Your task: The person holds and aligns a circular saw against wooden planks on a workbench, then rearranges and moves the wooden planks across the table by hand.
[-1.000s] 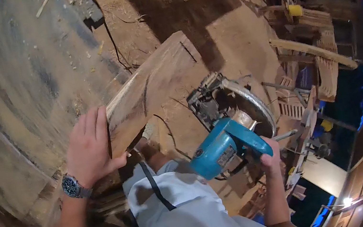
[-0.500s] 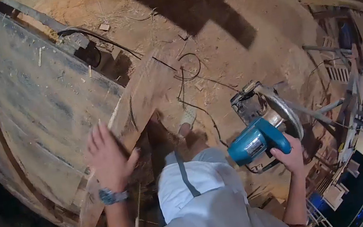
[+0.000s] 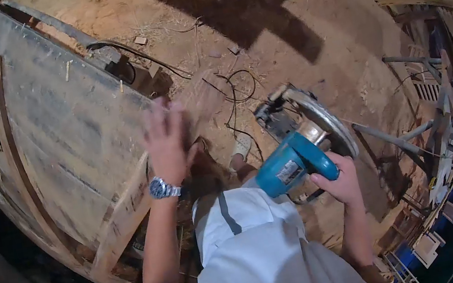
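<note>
My right hand (image 3: 339, 179) grips the rear handle of a teal circular saw (image 3: 287, 168), held in the air to the right of my legs. The saw's rounded metal blade guard (image 3: 325, 115) faces away from me. My left hand (image 3: 166, 143), with a metal watch on the wrist, is stretched out over a long wooden plank (image 3: 123, 223) along the near edge of a worn table (image 3: 73, 132). Its fingers look extended, though motion blurs them. Whether the palm touches the wood I cannot tell. The plank's far end is blurred too.
A black cable (image 3: 231, 101) lies looped on the sandy ground beyond my feet. A narrow wooden strip (image 3: 7, 119) rests on the table's left part. Timber pieces and metal bars (image 3: 384, 141) are piled along the right side.
My left hand has moved forward and right along the plank. The saw in my right hand has shifted left and slightly forward.
</note>
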The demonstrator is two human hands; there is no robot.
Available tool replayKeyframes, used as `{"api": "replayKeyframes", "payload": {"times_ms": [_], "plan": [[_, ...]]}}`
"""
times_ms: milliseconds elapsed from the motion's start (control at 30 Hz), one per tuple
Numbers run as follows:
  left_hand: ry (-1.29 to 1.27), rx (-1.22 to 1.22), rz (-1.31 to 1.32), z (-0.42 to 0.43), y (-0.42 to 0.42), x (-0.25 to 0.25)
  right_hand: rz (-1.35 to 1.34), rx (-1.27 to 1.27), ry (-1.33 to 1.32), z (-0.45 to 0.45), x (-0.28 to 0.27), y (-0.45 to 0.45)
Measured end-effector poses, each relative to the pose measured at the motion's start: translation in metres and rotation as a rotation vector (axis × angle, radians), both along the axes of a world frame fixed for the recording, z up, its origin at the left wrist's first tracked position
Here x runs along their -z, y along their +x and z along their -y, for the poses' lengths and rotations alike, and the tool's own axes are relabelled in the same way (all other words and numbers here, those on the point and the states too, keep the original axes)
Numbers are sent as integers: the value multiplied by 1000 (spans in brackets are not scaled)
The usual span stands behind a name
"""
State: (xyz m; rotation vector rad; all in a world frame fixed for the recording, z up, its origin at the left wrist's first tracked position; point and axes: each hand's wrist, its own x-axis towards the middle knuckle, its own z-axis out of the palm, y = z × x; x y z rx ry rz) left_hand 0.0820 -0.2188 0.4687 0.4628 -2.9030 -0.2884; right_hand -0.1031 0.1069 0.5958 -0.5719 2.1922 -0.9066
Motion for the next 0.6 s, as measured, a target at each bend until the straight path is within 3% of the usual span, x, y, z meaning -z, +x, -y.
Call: {"api": "replayKeyframes", "payload": {"times_ms": [33, 100, 167, 367, 467, 600], "plan": [[91, -271, 61, -4, 13, -3, 10, -13, -54, 6, -5, 0], [193, -553, 125, -11, 32, 0, 39, -34, -78, 21, -19, 2], [109, -538, 157, -16, 42, 2, 26, -102, -147, 30, -27, 1], [173, -448, 111, -6, 57, 1, 68, -101, -251, 73, -30, 21], [183, -662, 134, -16, 67, -2, 144, -85, -267, 85, -23, 27], [105, -686, 128, -22, 64, -3, 207, -92, -279, 93, -19, 31]]}}
